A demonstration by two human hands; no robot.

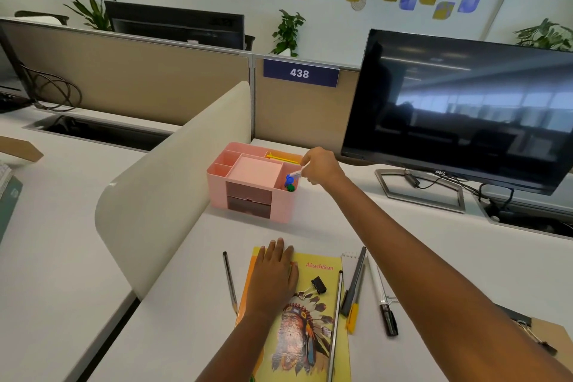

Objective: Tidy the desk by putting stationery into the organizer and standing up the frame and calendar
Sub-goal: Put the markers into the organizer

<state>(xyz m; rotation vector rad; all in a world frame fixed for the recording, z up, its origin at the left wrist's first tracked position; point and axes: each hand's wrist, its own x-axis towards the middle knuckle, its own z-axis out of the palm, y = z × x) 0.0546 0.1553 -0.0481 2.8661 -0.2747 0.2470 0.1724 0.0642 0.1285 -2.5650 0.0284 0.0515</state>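
Observation:
A pink desk organizer [248, 192] stands at the back of the desk beside the divider. My right hand [319, 166] reaches over its front right compartment and pinches a blue-capped pen [291, 177], cap end down in that compartment beside a green-capped one [290, 187]. Yellow sticks [282, 157] lie in the rear compartment. My left hand [274, 270] rests flat on a yellow book [310, 319] with a feathered-headdress picture. On the book lie a black binder clip [316, 285] and a thin steel ruler [336, 319]. Left of the book is a pencil [230, 282].
Right of the book lie a grey pen [355, 281], a yellow pen [353, 316], a white marker with black cap [383, 298] and a spiral notepad [352, 260]. A clipboard [539, 335] sits at the right edge. A monitor [459, 108] stands at the back right.

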